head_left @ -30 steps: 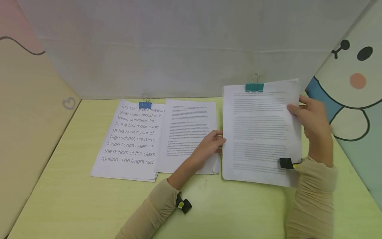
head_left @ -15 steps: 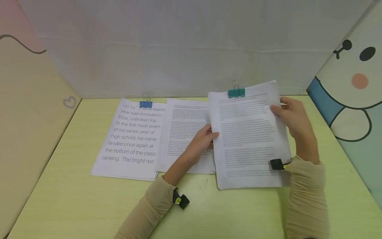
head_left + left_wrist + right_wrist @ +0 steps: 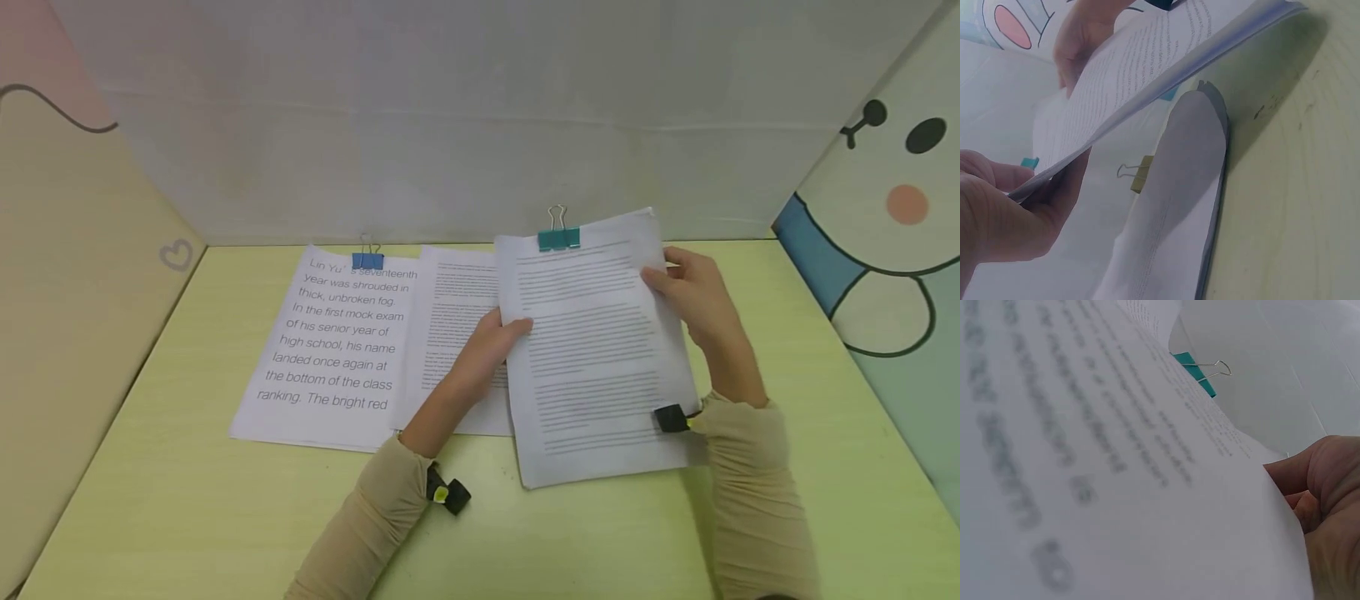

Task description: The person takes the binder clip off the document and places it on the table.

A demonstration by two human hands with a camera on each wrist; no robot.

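Both my hands hold up a stack of printed paper (image 3: 585,358), fastened at its top edge by a teal binder clip (image 3: 558,239). My left hand (image 3: 480,354) grips its left edge, thumb on the front page and fingers behind. At the upper right edge my right hand (image 3: 697,292) pinches the sheets, which bow a little in the right wrist view. The raised stack, tilted in the left wrist view, overlaps a small-print stack (image 3: 450,333) on the table. That lower stack carries an olive-yellow binder clip (image 3: 1141,174), hidden from the head view.
Left of these lies a large-print stack (image 3: 322,358) with a blue binder clip (image 3: 367,261), next to the small-print stack. A pale yellow-green table (image 3: 187,517) bears them. A white sheet (image 3: 450,125) stands along the back, with painted panels on both sides.
The teal-clipped stack has moved left with both hands, now covering part of the small-print stack and tilting more. The left thumb reaches further onto its page. The large-print stack stays put.
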